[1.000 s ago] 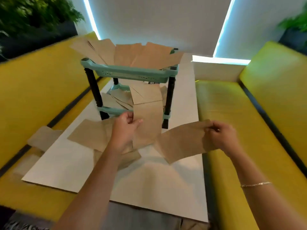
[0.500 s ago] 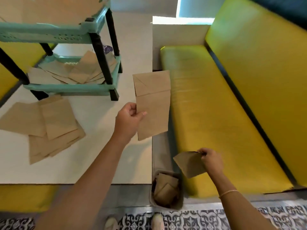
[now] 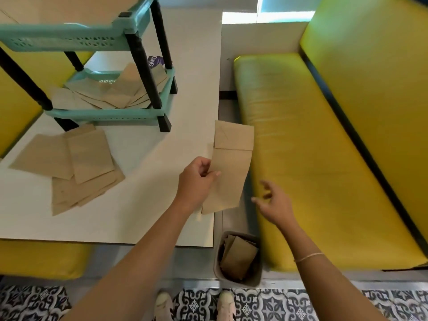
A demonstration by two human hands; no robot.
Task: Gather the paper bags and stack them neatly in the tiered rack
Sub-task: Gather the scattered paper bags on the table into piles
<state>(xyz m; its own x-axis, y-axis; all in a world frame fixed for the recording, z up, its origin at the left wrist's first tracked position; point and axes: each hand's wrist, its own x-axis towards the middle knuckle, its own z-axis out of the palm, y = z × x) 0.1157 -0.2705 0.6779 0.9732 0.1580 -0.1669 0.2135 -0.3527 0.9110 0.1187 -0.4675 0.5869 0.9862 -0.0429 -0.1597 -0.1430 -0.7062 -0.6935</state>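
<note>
White laminate covers the table (image 3: 139, 205), which lies under and to the left of the left hand (image 3: 196, 181); yellow padded benches (image 3: 312, 158) run on both sides, and the floor below has black and white patterned tiles (image 3: 289, 304). The left hand pinches one brown paper bag (image 3: 229, 167) by its left edge, thumb on top. This bag hangs over the right edge of the table, its long axis almost straight away from the person, with the folded bottom flap at the far end and the open end near the wrist. The right hand (image 3: 273, 202) floats just right of the bag, not touching it, fingers spread and relaxed, holding nothing. Left of the left hand, a loose pile of bags (image 3: 76, 167) lies flat on the table. Beyond that pile stands the tiered rack (image 3: 111, 112), teal with black legs; more bags (image 3: 113, 93) lie fanned on its lower shelf. Below the right hand, a small grey bin (image 3: 238, 260) on the floor contains some bags too.
</note>
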